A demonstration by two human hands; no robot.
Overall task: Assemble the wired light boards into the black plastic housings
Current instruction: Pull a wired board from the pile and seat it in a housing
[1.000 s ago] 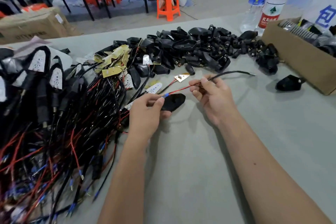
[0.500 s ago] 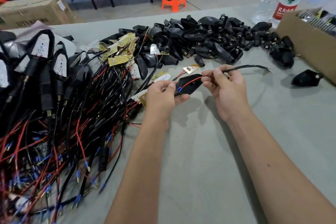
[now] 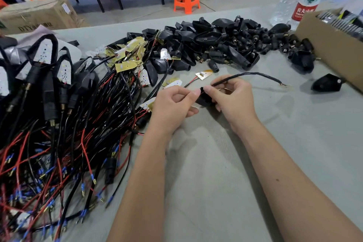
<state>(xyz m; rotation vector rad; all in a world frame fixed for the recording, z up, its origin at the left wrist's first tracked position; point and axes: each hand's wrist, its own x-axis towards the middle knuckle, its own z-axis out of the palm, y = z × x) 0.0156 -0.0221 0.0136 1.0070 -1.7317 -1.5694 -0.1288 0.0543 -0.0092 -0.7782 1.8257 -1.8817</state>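
Both hands meet just above the surface (image 3: 216,163), with one black housing (image 3: 203,98) caught between them so that it can be steadied from two sides while a lead goes through it. The left hand (image 3: 172,102) has its fingers curled, thumb and forefinger pinching at the housing's near edge, where a thin red strand seems to run; whether that grip is on the wire or on the plastic cannot be told, since the fingers cover the spot. The right hand (image 3: 231,96) closes on the housing from the other side, thumb on top, and the black cable (image 3: 247,74) rises from between its fingers and arcs away to the right, its bared end lying on the surface. That slack looks deliberate: a free tail can be drawn through without snagging. The cable's other end leads back to a small light board (image 3: 204,74) resting just beyond the hands, so the board appears not yet seated in the housing, and the step in hand is probably threading. Empty housings lie heaped (image 3: 225,45) at the far side, near enough to reach, and finished units with white boards (image 3: 45,53) are laid off to the left above a tangle of wires (image 3: 68,133), keeping done work apart from stock. A cardboard box (image 3: 324,45) sits at the right.
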